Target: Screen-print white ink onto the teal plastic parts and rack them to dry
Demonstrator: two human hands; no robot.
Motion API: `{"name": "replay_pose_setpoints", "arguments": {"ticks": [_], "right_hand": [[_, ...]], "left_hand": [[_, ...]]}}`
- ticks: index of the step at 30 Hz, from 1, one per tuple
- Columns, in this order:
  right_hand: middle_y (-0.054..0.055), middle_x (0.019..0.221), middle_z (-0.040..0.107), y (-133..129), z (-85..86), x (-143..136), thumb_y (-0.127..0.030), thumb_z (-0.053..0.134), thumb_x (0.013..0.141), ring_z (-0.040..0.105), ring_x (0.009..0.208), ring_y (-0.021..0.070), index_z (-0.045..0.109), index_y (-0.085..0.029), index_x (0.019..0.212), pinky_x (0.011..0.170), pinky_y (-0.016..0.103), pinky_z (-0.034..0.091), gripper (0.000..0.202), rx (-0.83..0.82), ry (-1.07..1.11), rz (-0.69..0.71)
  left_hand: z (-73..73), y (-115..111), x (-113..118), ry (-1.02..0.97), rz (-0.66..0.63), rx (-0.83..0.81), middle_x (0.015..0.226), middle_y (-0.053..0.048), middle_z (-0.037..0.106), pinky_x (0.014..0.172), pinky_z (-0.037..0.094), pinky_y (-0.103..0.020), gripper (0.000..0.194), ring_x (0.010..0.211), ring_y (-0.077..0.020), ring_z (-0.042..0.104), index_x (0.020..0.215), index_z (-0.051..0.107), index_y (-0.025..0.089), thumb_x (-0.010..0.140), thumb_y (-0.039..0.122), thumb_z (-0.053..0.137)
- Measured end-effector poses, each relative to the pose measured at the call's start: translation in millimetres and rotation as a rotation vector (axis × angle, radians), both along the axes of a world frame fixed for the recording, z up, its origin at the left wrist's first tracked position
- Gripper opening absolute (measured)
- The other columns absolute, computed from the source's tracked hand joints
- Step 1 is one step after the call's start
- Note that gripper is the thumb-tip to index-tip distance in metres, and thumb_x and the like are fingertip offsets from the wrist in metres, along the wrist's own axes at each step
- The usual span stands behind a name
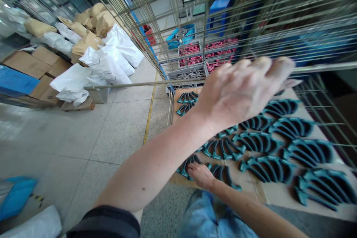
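Observation:
My left hand [241, 91] reaches across the view, its fingers bent over the top metal rail [326, 67] of a wire cage. Below it, rows of curved green-and-black pieces that look like handles [256, 141] lie fanned out on cardboard [260, 191] inside the cage. Low in the view, my right hand [202, 174] rests at the near left group of these pieces [185, 165]. Its fingers are bent onto one of them, with the fingertips partly hidden. My left forearm covers part of the rows.
Wire mesh [178, 7] rises on the far side. Beyond it stand crates of pink parts [191, 54], a blue bin [181, 36] and a blue stool [219, 11]. White sacks [111, 59] and cardboard boxes [30, 63] are piled to the left. A yellow line [150, 113] crosses the floor.

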State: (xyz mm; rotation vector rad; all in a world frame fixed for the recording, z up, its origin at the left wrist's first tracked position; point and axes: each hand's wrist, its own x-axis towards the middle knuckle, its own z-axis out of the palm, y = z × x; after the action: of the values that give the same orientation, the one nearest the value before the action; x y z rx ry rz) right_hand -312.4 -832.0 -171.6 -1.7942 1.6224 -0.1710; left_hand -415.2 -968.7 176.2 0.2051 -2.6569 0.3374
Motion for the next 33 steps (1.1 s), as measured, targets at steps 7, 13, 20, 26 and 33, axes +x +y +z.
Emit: {"name": "replay_pose_setpoints", "arguments": {"ticks": [7, 13, 20, 26, 33], "right_hand": [[0.006, 0.092, 0.068, 195.2, -6.4, -46.0, -0.016, 0.038, 0.091, 0.065, 0.089, 0.0192, 0.066, -0.022, 0.086, 0.076, 0.026, 0.046, 0.029, 0.215, 0.073, -0.388], [0.005, 0.093, 0.070, 310.5, -14.8, -49.3, -0.017, 0.041, 0.087, 0.066, 0.091, 0.0229, 0.068, -0.029, 0.084, 0.077, 0.029, 0.046, 0.030, 0.353, 0.020, -0.621], [0.007, 0.094, 0.070, 347.9, -19.2, -64.2, -0.020, 0.040, 0.088, 0.066, 0.091, 0.0236, 0.068, -0.025, 0.087, 0.076, 0.030, 0.044, 0.029, 0.315, -0.057, -0.694], [0.007, 0.094, 0.070, 372.6, -25.2, -82.5, -0.026, 0.039, 0.091, 0.065, 0.092, 0.0219, 0.067, -0.022, 0.086, 0.079, 0.028, 0.042, 0.028, 0.289, -0.103, -0.777], [0.006, 0.091, 0.070, 394.5, -28.6, -83.2, -0.026, 0.039, 0.091, 0.065, 0.086, 0.0203, 0.066, -0.023, 0.084, 0.074, 0.026, 0.043, 0.029, 0.268, -0.073, -0.929]], "left_hand": [[-53.4, 58.3, 48.6, -0.093, 0.073, 0.165, 0.076, -0.001, 0.067, 0.064, 0.036, -0.031, 0.033, 0.075, -0.0178, 0.061, 0.096, 0.062, 0.026, 0.097, 0.044, 0.035], [-156.8, 137.6, 112.1, -0.424, 0.207, 0.504, 0.083, -0.002, 0.070, 0.074, 0.038, -0.033, 0.035, 0.083, -0.0176, 0.062, 0.093, 0.061, 0.025, 0.099, 0.039, 0.030], [-280.3, 181.2, 127.8, -0.703, 0.363, 0.626, 0.096, -0.008, 0.069, 0.083, 0.043, -0.034, 0.029, 0.098, -0.0220, 0.060, 0.089, 0.068, 0.020, 0.094, 0.033, 0.043], [-319.6, 194.9, 117.2, -0.789, 0.416, 0.646, 0.104, -0.011, 0.067, 0.091, 0.044, -0.038, 0.028, 0.107, -0.0250, 0.057, 0.089, 0.072, 0.017, 0.091, 0.027, 0.047], [-338.1, 216.5, 101.8, -0.678, 0.334, 0.636, 0.147, -0.008, 0.042, 0.108, 0.035, -0.043, 0.050, 0.133, -0.0269, 0.039, 0.142, 0.042, 0.026, 0.092, 0.031, 0.045]]}}
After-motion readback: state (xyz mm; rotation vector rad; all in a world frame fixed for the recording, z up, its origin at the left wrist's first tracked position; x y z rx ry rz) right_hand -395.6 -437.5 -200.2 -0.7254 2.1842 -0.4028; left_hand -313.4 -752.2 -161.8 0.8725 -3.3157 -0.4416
